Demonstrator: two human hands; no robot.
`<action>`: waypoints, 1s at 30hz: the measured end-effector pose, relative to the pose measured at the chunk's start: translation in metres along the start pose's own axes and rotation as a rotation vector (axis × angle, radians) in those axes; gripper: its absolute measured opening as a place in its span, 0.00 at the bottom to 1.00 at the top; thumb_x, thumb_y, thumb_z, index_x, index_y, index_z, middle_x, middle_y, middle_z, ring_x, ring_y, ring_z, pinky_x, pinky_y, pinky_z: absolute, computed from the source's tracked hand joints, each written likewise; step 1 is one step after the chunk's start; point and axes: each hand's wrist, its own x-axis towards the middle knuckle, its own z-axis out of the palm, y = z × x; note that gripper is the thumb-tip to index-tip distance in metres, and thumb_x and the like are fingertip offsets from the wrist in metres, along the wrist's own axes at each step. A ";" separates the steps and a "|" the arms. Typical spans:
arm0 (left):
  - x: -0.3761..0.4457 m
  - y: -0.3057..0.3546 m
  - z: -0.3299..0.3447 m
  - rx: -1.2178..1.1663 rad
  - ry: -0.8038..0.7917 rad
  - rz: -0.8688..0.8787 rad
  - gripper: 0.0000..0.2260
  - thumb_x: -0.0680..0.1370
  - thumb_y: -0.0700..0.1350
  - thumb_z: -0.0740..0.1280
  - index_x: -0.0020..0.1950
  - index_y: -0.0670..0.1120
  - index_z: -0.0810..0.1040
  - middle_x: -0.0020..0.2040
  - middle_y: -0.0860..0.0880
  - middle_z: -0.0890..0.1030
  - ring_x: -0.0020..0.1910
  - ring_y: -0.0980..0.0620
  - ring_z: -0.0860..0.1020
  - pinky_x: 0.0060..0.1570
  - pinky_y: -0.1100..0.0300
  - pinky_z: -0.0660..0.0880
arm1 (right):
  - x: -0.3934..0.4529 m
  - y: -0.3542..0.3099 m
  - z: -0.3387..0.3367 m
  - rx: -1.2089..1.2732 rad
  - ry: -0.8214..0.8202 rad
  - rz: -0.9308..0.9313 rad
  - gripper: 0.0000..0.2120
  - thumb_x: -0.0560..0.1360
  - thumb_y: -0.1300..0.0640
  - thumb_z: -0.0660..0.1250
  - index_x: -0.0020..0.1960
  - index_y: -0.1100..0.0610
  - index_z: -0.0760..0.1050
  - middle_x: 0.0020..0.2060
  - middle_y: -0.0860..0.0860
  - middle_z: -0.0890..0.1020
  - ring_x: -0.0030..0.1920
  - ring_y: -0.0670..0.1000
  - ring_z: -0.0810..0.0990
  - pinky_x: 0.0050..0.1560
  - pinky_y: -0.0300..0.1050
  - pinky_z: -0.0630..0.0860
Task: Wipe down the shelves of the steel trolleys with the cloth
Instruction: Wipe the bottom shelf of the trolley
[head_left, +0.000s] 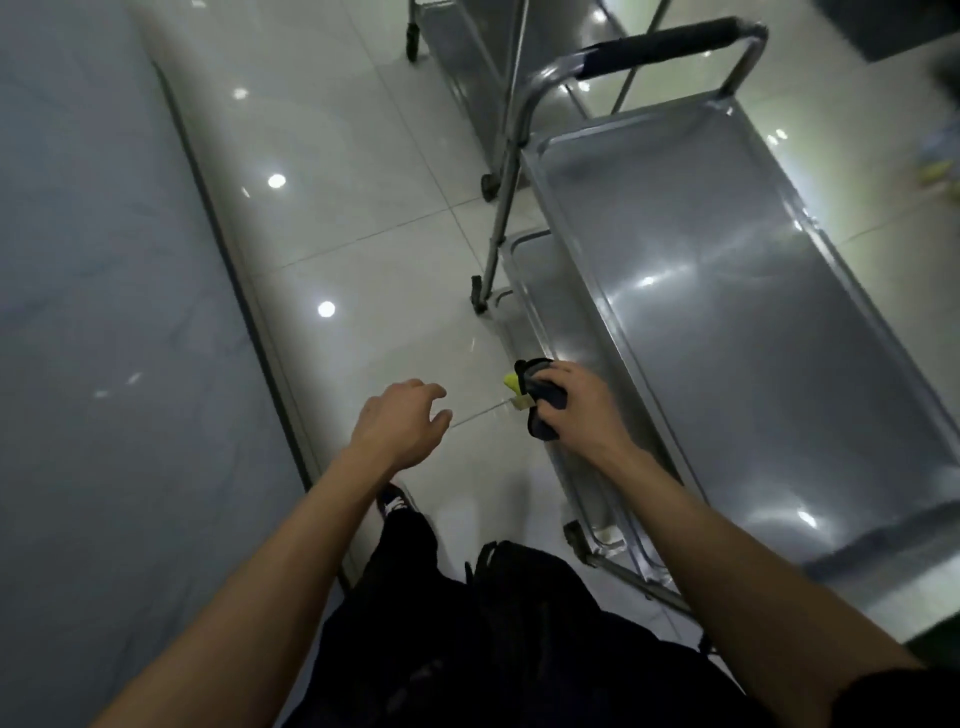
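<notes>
Right hand (582, 402) grips cloth (543, 400) at trolley (727, 322) shelf edge; left hand (402, 423) hangs loosely curled over floor (363, 249).

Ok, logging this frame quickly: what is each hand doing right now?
Left hand: open, fingers loosely curled, holding nothing.
Right hand: grips the dark cloth at the trolley's edge.

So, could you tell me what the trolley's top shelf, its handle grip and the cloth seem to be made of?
Top shelf: likely stainless steel, brushed and glossy, mirroring the ceiling lights.
Handle grip: matt black sleeve, perhaps foam or rubber, over a shiny metal tube.
Cloth: soft dark fabric with a yellow-green part, bunched in the right hand.
</notes>
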 end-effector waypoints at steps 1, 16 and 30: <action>0.013 -0.001 -0.009 0.010 -0.010 0.037 0.20 0.82 0.57 0.60 0.72 0.52 0.73 0.67 0.49 0.77 0.64 0.46 0.75 0.62 0.48 0.73 | 0.003 -0.002 -0.001 0.008 0.026 0.031 0.18 0.69 0.61 0.71 0.59 0.53 0.81 0.59 0.48 0.79 0.58 0.51 0.77 0.61 0.46 0.74; 0.187 0.066 -0.074 0.339 -0.207 0.487 0.20 0.82 0.56 0.60 0.73 0.51 0.71 0.69 0.47 0.75 0.66 0.45 0.74 0.63 0.47 0.73 | 0.049 0.024 0.005 0.234 0.327 0.367 0.17 0.71 0.60 0.72 0.60 0.53 0.80 0.61 0.47 0.77 0.60 0.51 0.76 0.64 0.51 0.73; 0.275 0.072 -0.079 0.447 -0.368 0.653 0.20 0.82 0.56 0.61 0.73 0.51 0.72 0.69 0.47 0.75 0.67 0.45 0.74 0.64 0.48 0.72 | 0.082 0.011 0.030 0.268 0.419 0.511 0.13 0.70 0.64 0.70 0.54 0.58 0.82 0.56 0.54 0.80 0.56 0.55 0.78 0.59 0.53 0.75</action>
